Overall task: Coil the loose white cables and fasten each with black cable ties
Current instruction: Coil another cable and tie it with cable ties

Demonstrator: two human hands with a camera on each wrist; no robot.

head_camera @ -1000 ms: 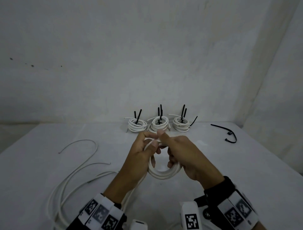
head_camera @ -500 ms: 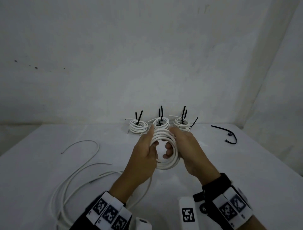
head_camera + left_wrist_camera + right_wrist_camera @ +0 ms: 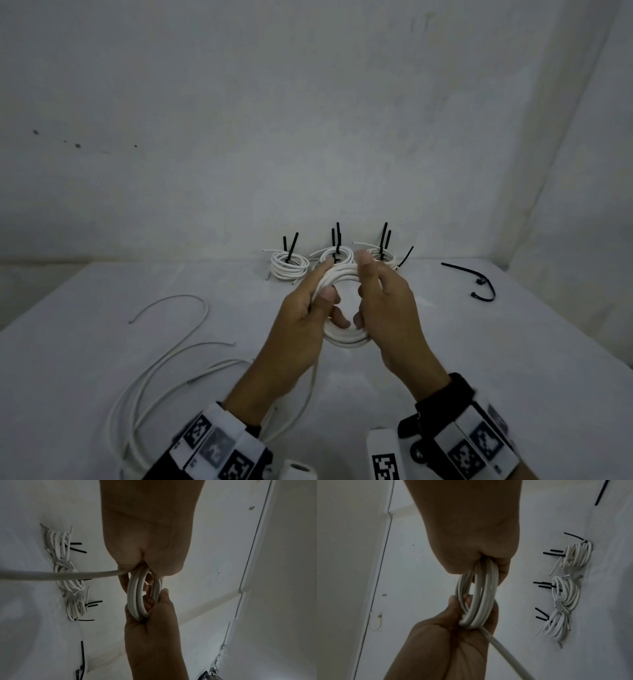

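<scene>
White cable coil (image 3: 346, 337) gripped on opposite sides by L hand (image 3: 301, 318) & R hand (image 3: 390, 308), above counter (image 3: 479, 359); three tied coils (image 3: 334, 260) behind.

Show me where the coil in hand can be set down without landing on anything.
Bare table right of the right hand, in front of the loose black ties. The back is crowded with three tied coils; the left holds loose white cable. Both hands grip the coil.
</scene>
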